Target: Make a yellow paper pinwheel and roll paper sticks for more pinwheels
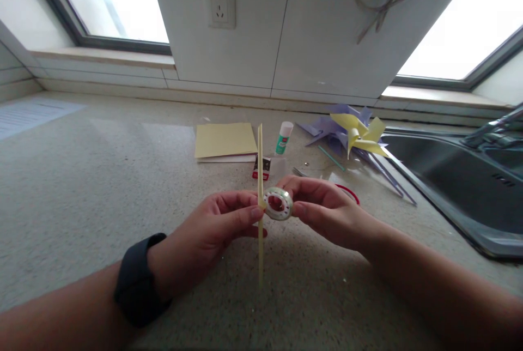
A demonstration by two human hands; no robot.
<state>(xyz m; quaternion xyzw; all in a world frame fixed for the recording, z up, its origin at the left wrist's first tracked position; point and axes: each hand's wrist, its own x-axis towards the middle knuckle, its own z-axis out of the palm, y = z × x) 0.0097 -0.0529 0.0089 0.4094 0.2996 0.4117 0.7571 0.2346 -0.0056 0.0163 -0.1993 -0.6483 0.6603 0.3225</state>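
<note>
My left hand point(220, 225) pinches a long, thin pale yellow paper stick point(260, 165) that stands upright above the counter. A dark watch band sits on that wrist. My right hand point(327, 209) grips a small roll of clear tape point(278, 203) and holds it right against the stick at the left thumb. Both hands meet over the middle of the speckled counter point(102, 187).
Behind the hands lie yellow paper sheets point(224, 140), a glue stick point(283, 137), a small red and black box point(262, 168) and yellow point(359, 133) and purple paper pinwheels point(327, 127). A steel sink point(461, 182) is at the right. A wall socket point(220, 3) is above.
</note>
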